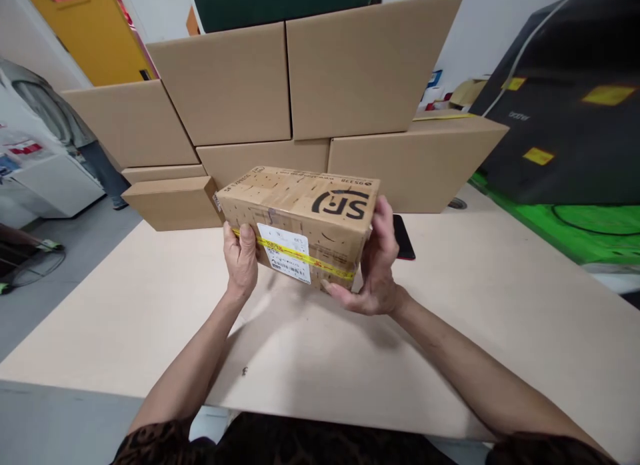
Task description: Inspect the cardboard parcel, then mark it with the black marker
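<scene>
A small brown cardboard parcel [305, 215] with a black logo on top, a white shipping label and a strip of yellow tape is held just above the beige table [480, 305]. My left hand [241, 259] grips its left end, fingers curled round the near edge. My right hand [376, 265] clasps its right end, with the fingers underneath and the thumb along the side. Both hands are closed on the parcel.
A wall of stacked plain cardboard boxes [300, 98] stands along the table's far side. A dark phone [404, 238] lies on the table behind my right hand. A black and green mat [575, 151] is at the right; grey floor and a white cabinet [45, 171] at the left.
</scene>
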A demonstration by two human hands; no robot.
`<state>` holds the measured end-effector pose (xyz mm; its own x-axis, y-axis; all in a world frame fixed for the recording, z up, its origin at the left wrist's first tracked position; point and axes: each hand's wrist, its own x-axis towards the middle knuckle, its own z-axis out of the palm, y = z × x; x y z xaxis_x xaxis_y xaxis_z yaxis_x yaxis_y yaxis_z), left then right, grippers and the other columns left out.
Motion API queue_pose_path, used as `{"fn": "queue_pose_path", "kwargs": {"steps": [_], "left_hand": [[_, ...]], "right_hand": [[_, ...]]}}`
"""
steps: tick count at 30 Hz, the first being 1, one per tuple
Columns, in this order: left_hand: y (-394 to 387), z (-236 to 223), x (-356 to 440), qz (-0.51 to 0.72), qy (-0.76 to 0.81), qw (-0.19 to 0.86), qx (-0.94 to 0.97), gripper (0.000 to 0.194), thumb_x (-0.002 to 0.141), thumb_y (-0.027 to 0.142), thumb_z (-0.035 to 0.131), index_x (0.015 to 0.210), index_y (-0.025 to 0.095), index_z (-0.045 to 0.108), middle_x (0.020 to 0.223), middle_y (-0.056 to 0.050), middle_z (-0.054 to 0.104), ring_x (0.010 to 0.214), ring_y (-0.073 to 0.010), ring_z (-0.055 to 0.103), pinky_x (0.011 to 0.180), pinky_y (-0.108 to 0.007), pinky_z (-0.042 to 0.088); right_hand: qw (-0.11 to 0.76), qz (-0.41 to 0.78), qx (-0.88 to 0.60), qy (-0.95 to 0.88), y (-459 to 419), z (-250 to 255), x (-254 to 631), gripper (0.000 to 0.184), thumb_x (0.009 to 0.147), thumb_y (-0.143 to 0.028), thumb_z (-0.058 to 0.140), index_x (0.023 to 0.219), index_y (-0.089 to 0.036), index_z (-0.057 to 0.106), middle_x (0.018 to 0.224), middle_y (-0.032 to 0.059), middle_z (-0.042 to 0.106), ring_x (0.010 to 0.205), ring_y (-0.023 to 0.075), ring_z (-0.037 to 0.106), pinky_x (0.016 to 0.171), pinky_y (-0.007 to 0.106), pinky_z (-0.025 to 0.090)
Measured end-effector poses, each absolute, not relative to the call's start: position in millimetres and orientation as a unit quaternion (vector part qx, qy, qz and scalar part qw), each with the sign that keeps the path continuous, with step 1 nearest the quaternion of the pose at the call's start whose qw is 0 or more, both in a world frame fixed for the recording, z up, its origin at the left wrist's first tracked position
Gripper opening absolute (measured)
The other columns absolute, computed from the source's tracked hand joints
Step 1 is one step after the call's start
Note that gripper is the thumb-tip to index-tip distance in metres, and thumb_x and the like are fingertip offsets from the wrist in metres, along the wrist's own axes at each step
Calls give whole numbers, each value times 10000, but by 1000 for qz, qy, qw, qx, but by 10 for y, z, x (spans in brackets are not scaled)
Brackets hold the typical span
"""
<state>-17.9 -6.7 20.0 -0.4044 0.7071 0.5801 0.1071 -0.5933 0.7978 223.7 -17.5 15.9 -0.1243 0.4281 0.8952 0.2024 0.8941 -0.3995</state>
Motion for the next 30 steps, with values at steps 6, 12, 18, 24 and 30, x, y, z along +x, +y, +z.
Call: {"fn": "queue_pose_path", "kwargs": {"steps": [6, 12, 18, 24, 30], "left_hand": [[-117, 183, -118, 717, 410, 149, 544, 590, 865, 754, 712, 1098, 218, 630, 982, -34, 671, 898, -196, 663, 836, -327, 562], [-119, 274, -133, 736, 362, 277, 501, 754, 698, 830, 798, 1152, 246, 652, 1185, -82, 712, 1186, -265, 681, 1031, -366, 555], [-192, 406, -117, 742, 349, 349, 453, 502, 774, 636, 810, 1080, 262, 675, 1188, -59, 728, 1207, -254, 677, 988, -339, 580], [-2, 248, -225, 745, 422, 343, 387, 413, 926, 633, 661, 929, 220, 688, 1028, -54, 730, 1062, -222, 699, 951, -349, 589], [-81, 207, -262, 620, 470, 69, 625, 657, 1011, 727, 476, 1505, 315, 612, 1781, -66, 306, 1680, -349, 199, 1370, -584, 90]], "right_hand": [[618, 278, -249, -692, -172, 168, 2233, 1239, 791, -596, 791, 1661, -431, -77, 1654, 112, 392, 1478, 359, 505, 1184, 645, 480], [611, 158, -269, -727, -284, 152, 2213, 1399, 687, -522, 888, 1657, -476, -118, 1657, 104, 326, 1459, 410, 491, 1126, 631, 530], [595, 97, -288, -744, -237, 24, 2245, 1460, 609, -571, 919, 1666, -436, -78, 1600, 146, 362, 1465, 478, 444, 1125, 694, 486], [582, -83, -218, -779, -200, 39, 2210, 1308, 654, -703, 824, 1685, -389, 83, 1511, 177, 366, 1310, 505, 491, 1022, 755, 445], [580, -137, -228, -770, -223, 91, 2200, 1246, 662, -742, 771, 1674, -391, 134, 1480, 173, 385, 1238, 474, 512, 984, 721, 437]]}}
